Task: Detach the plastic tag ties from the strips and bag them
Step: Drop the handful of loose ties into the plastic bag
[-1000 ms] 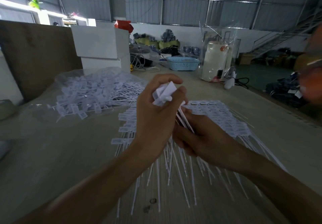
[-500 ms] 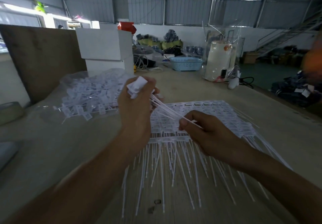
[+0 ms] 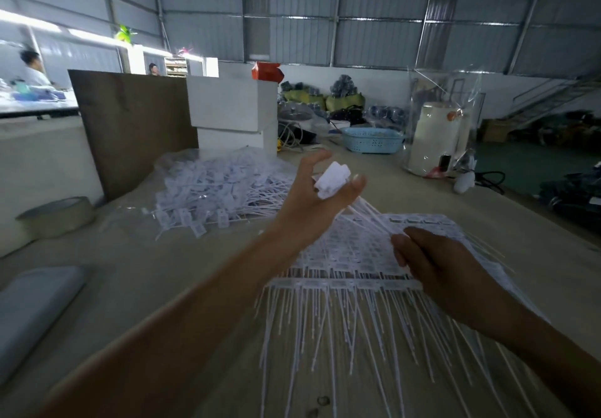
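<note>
My left hand (image 3: 312,199) is raised over the table and holds a bundle of detached white tag ties (image 3: 333,178) by their heads, thumb on one side and fingers partly spread. The thin tails run down to the right into my right hand (image 3: 435,265), which pinches them. Under both hands lies a stack of tie strips (image 3: 351,282), tails fanned toward me. A clear bag with a heap of loose detached ties (image 3: 221,190) lies to the left of my left hand.
A tape roll (image 3: 55,216) and a flat grey object (image 3: 32,304) lie at the left. Behind the bag stand white boxes (image 3: 234,115) and a brown board (image 3: 130,125). A blue basket (image 3: 372,139) and a bagged white jar (image 3: 435,138) sit at the back.
My hands have drawn apart, stretching the bundle between them. My left hand's fingers have spread looser around the tie heads. The view has turned slightly left.
</note>
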Available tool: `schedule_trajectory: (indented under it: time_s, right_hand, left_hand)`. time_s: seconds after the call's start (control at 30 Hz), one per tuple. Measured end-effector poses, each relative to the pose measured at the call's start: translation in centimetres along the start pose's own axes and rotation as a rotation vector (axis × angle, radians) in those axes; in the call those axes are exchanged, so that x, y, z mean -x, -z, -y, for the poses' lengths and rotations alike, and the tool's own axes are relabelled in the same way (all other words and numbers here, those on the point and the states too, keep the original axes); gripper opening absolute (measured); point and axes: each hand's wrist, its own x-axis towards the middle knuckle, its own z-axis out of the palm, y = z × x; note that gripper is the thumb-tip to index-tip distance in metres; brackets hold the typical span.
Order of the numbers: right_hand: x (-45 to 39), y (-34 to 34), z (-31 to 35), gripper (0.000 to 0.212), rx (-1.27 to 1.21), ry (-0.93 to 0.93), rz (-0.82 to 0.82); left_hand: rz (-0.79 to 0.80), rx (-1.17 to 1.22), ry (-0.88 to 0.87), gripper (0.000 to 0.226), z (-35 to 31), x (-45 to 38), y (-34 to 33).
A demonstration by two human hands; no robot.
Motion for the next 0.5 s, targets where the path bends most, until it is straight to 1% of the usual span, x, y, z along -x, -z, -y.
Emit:
schedule_trajectory:
  time_s: [0.03, 0.07, 0.13, 0.2, 0.23, 0.27, 0.3, 0.33, 0.37, 0.4, 0.43, 0.5]
  right_hand:
    - [-0.2, 0.2, -0.4, 0.036, 0.03, -0.011, -0.02]
    - [-0.4, 0.5, -0.7, 0.036, 0.064, -0.034, -0.033]
    - [-0.6, 0.8, -1.2, 0.037, 0.108, -0.099, -0.033]
    - [-0.7, 0.8, -1.3, 0.037, 0.115, -0.146, -0.021]
    - [-0.7, 0.7, -1.2, 0.037, 0.126, -0.154, -0.014]
    - [-0.7, 0.5, -1.1, 0.036, 0.144, -0.16, 0.003]
    - [-0.6, 0.3, -1.0, 0.036, 0.159, -0.168, 0.024]
    - [-0.5, 0.1, -0.8, 0.034, 0.17, -0.174, 0.044]
    - [-0.4, -0.2, -0.7, 0.032, 0.175, -0.181, 0.064]
    - [-0.4, -0.5, -0.6, 0.029, 0.182, -0.184, 0.083]
    - [-0.5, -0.8, -0.4, 0.025, 0.197, -0.182, 0.107]
    - [-1.2, -1.6, 0.5, 0.012, 0.255, -0.182, 0.194]
  left_hand:
    - [0.022, -0.059, 0.009, 0.074, 0.2, -0.9, 1.1]
    - [-0.023, -0.168, 0.008, 0.084, 0.6, -1.8, 2.5]
    - [-0.225, -0.562, 0.002, 0.097, 2.5, -3.4, 5.7]
    - [-0.349, -0.921, 0.095, 0.104, 5.0, -4.1, 8.8]
    - [-0.392, -1.036, 0.16, 0.101, 6.3, -4.1, 10.1]
    - [-0.434, -1.127, 0.195, 0.089, 7.3, -4.1, 11.3]
    - [-0.473, -1.21, 0.187, 0.068, 8.2, -4.2, 12.3]
    - [-0.507, -1.266, 0.151, 0.043, 8.6, -4.5, 13.1]
    - [-0.536, -1.273, 0.112, 0.025, 8.8, -5.0, 13.7]
    - [-0.569, -1.222, 0.071, 0.022, 8.5, -5.6, 14.0]
    - [-0.594, -1.12, 0.047, 0.026, 8.2, -6.4, 14.3]
    - [-0.636, -0.848, 0.027, 0.026, 6.6, -8.0, 14.6]
